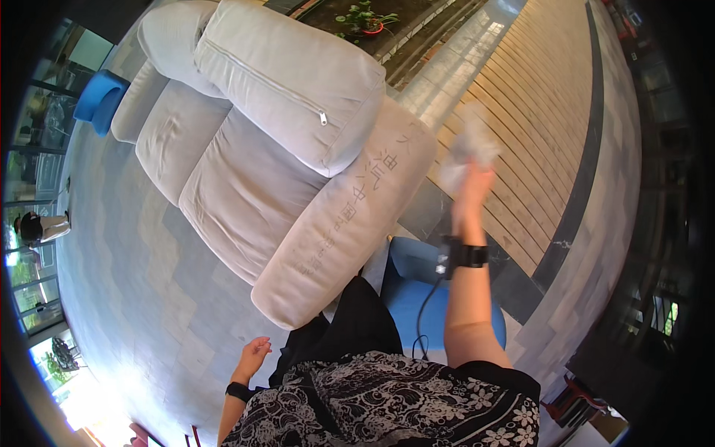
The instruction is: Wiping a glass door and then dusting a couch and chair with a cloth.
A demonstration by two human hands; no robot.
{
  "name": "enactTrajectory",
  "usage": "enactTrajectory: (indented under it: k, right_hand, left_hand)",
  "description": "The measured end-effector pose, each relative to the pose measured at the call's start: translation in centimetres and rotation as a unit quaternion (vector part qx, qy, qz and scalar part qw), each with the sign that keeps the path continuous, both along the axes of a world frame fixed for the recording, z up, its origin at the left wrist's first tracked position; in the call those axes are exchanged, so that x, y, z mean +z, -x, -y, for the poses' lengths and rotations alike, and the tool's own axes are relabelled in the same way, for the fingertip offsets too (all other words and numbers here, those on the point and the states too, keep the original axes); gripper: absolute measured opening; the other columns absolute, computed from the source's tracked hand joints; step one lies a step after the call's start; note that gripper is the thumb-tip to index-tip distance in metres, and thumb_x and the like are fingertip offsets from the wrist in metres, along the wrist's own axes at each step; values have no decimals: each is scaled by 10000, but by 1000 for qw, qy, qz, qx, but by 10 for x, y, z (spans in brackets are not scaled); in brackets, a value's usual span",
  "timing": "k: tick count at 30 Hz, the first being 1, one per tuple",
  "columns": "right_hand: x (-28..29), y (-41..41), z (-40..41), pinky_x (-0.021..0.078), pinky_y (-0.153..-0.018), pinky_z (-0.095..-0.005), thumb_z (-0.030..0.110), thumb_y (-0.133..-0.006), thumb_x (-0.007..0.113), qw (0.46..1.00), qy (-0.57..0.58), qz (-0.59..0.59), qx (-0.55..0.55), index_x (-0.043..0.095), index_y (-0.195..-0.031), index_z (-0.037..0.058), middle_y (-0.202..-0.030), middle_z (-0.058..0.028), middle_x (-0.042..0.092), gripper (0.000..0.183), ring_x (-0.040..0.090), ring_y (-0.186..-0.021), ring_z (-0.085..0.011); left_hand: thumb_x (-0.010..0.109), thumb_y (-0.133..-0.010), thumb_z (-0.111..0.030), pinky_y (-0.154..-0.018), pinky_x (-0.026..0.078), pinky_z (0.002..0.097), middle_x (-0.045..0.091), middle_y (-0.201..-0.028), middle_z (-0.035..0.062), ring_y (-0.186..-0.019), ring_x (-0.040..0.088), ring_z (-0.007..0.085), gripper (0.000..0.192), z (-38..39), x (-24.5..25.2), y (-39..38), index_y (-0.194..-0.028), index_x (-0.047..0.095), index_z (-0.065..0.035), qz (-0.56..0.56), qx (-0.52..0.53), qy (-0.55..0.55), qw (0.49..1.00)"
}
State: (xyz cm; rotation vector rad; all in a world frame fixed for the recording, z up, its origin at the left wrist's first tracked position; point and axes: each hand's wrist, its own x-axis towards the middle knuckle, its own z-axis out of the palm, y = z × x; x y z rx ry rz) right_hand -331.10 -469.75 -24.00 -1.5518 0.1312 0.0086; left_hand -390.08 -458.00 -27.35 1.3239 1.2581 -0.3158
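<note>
A white, crumpled cloth or tissue [475,139], blurred by motion, is gripped in my right hand [475,184], held out over the wooden decking to the right of the sofa. My left hand [256,353] hangs beside the near end of the sofa's armrest, fingers loosely curled and holding nothing. The light beige fabric sofa [240,179] lies in front of me. Dark handwritten marks run along its near armrest [346,223]. A thick back cushion [290,84] with a zip rests across the seat and armrest.
A blue chair [416,296] stands close by my right side, with a cable hanging over it. Another blue chair [101,103] is beyond the sofa. A potted plant [368,22] is at the top. A person [42,228] stands far left.
</note>
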Motion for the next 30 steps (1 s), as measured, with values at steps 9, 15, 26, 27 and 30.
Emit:
enactTrajectory:
  k: [9,15,26,27,30]
  right_hand:
    - [-111,79,-42,367,-872,-384,2,-809,429,905,289,298,-97,447,-1100,-37,-1063,-174,520,294,488,-999,-264]
    - [-210,482,-43,383,-575,-371,216,-767,506,501,43,72,861,572,-742,62,-737,-151,543,170,501,-635,-269]
    - [18,288,-33,420,-770,-310,73,-801,507,946,134,116,272,497,-1050,-17,-927,-115,564,265,522,-867,-203]
    - [59,282,-25,408,-785,-300,73,-812,505,972,79,170,141,493,-1055,-30,-946,-128,557,264,521,-885,-204]
    - [117,274,-6,395,-818,-297,29,-816,481,943,41,329,-10,471,-1073,-38,-1008,-111,529,266,510,-926,-188]
  left_hand:
    - [550,-824,-142,-683,457,252,598,-865,64,-736,585,135,250,-13,-10,65,-1027,541,4,17,-16,-25,999]
    - [550,-821,-156,-686,460,257,603,-854,77,-750,594,142,267,2,15,159,-1025,543,17,-28,36,-59,997]
    - [550,-814,-173,-606,444,232,617,-863,58,-716,607,125,264,20,-21,297,-1030,552,-20,-38,78,35,996]
    - [550,-815,-176,-591,436,223,619,-855,54,-713,607,121,262,17,-23,300,-1030,553,-27,-34,84,41,995]
    - [550,-815,-174,-599,437,222,620,-846,55,-712,605,121,268,13,-28,319,-1038,550,-26,-32,63,23,997]
